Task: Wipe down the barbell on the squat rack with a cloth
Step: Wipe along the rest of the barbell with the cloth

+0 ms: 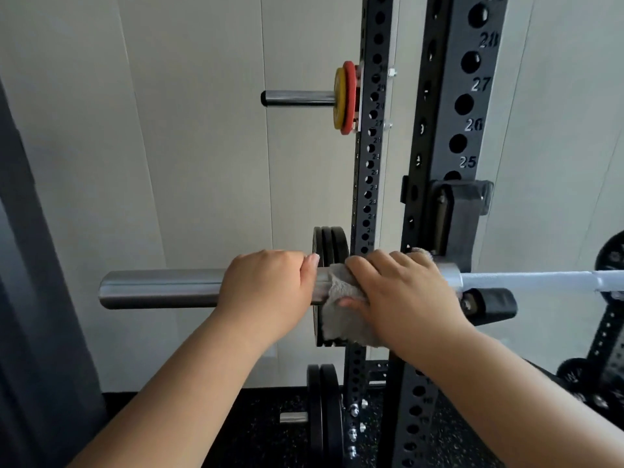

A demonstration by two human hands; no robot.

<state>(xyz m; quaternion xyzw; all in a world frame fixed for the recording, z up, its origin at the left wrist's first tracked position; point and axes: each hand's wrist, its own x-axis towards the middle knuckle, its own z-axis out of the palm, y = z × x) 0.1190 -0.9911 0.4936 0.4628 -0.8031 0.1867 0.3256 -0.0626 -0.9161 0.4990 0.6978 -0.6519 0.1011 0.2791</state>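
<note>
Two bare hands meet on the long steel barbell [158,287], which lies level across the middle of the frame. The left hand [266,282] is clenched around the bar's thick grey sleeve at centre frame, fingers curled over its top. Just to its right, and not touching it, the right hand [401,292] grasps a fluffy grey cloth [339,287] wrapped over the same sleeve. Its fingers curl over the top and the thumb presses from below, while a loose flap of the cloth hangs beneath the bar.

Right of the hands the sleeve ends at a collar, and the thin pale shaft runs on to the right edge of the frame. The bar crosses in front of the black perforated steel squat rack [452,130], whose near upright bears the white numerals 25 to 28. A black bracket [496,304] on that upright sits directly under the bar.

In the upper centre, a yellow disc and a red disc [346,97] sit on a horizontal steel peg fixed to the rear upright. Three black weight plates [332,243] hang behind the hands, and two more black plates [324,413] sit lower, above the black speckled rubber floor [256,430]. Pale panelled wall [202,163] fills the background.
</note>
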